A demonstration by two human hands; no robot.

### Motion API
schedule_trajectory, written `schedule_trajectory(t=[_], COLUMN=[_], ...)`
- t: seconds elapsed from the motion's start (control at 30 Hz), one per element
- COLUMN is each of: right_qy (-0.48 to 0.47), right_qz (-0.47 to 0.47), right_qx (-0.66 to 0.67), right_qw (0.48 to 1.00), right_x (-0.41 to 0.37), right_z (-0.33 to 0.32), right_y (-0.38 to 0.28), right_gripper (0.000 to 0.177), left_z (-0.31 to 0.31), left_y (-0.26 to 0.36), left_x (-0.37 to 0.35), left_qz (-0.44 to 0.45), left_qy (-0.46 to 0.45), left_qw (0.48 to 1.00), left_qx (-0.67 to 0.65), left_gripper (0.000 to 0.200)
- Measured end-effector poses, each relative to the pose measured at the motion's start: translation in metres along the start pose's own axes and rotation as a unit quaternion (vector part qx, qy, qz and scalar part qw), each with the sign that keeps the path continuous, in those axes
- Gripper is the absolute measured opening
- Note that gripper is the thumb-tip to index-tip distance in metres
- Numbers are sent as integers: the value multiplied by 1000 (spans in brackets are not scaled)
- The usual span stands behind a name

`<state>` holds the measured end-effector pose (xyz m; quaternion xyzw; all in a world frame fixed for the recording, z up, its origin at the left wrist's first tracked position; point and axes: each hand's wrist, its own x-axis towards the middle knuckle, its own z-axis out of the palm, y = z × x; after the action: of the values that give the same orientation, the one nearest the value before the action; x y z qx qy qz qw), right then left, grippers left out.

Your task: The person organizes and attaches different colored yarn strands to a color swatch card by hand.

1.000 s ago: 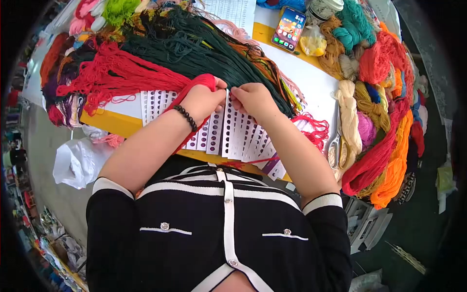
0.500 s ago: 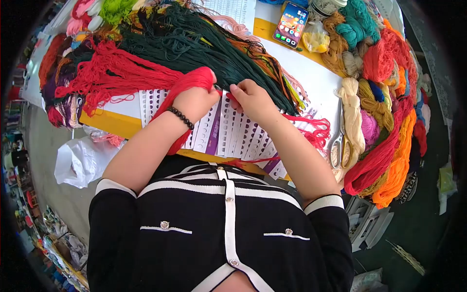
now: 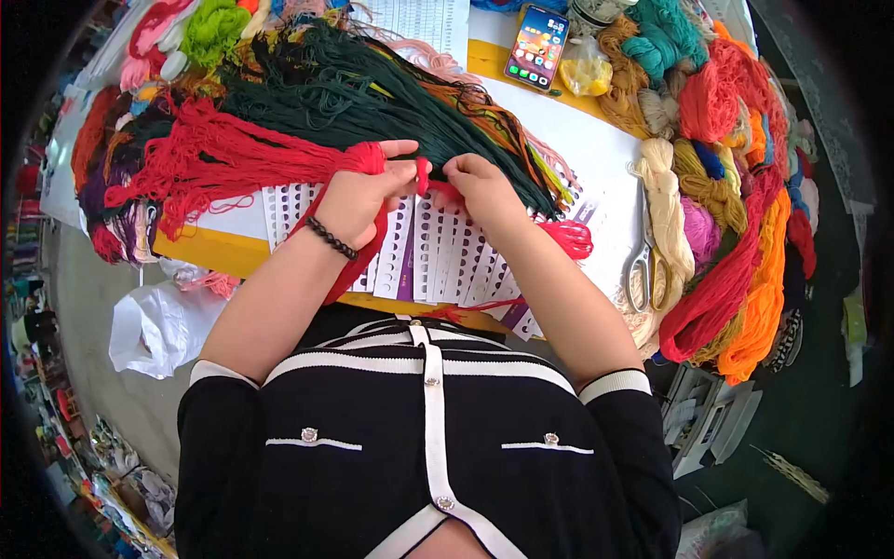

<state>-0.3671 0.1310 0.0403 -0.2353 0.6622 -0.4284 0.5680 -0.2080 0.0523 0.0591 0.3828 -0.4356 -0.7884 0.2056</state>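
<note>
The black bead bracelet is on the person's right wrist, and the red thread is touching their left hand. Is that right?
Not quite: the black bead bracelet is on the person's left wrist, as the head view shows. The red thread is touching their left hand, just as you said.

1. The table [image 3: 209, 250] had a white top and a yellow edge, under bright, even light.
2. To the left, the floor [image 3: 102, 326] looked pale grey; to the right, the ground [image 3: 810, 429] was dark green.
3. Blurred, mixed clutter [image 3: 56, 429] lined the far left.
4. A pale grey unit [image 3: 712, 419] sat low at right.
</note>
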Motion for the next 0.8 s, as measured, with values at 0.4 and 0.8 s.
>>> schedule_trajectory(t=[0.4,0.8], right_qy=[2,43], right_qz=[-30,-45], right_qx=[-149,-279], right_qw=[988,958], right_x=[6,10], right_z=[-2,0], right_y=[3,4], right_gripper=[13,25], left_z=[-25,-120], left_y=[2,85], left_x=[11,-23], left_qz=[-4,-9], left_qy=[78,45], left_qw=[959,996], left_qx=[272,-76], left_gripper=[26,37])
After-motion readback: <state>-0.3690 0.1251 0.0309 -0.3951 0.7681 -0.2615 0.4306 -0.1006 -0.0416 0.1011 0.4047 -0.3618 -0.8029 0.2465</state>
